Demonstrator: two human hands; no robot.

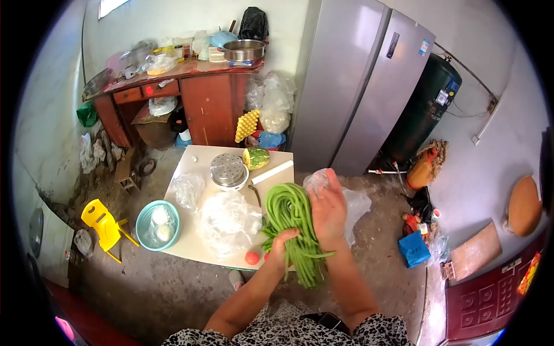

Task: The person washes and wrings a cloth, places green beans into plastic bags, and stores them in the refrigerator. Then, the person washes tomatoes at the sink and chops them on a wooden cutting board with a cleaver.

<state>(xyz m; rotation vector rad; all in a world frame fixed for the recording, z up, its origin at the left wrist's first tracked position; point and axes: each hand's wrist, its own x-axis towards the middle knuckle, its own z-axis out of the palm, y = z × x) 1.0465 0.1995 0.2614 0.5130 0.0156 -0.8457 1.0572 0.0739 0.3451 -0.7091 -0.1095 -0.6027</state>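
A folded bundle of long green beans [291, 213] is in front of me, over the table's right front corner. My left hand [284, 245] is closed around the bundle's lower part, with loose ends hanging below. My right hand [329, 216] is raised along the bundle's right side, its fingers up against a thin clear plastic bag [356, 210]. The bag shows on both sides of that hand; its fingertips are partly hidden by it. Some leafy greens [268, 230] and a red tomato [252, 258] lie near my left hand.
The white table [190, 167] carries clear plastic bags [228, 222], a perforated steel steamer [228, 169], a cut pumpkin [255, 157] and a white stick-like piece [272, 172]. A turquoise basket [144, 239] sits at its left edge. Beyond are a yellow chair [104, 222], a wooden desk [210, 109] and a fridge [334, 75].
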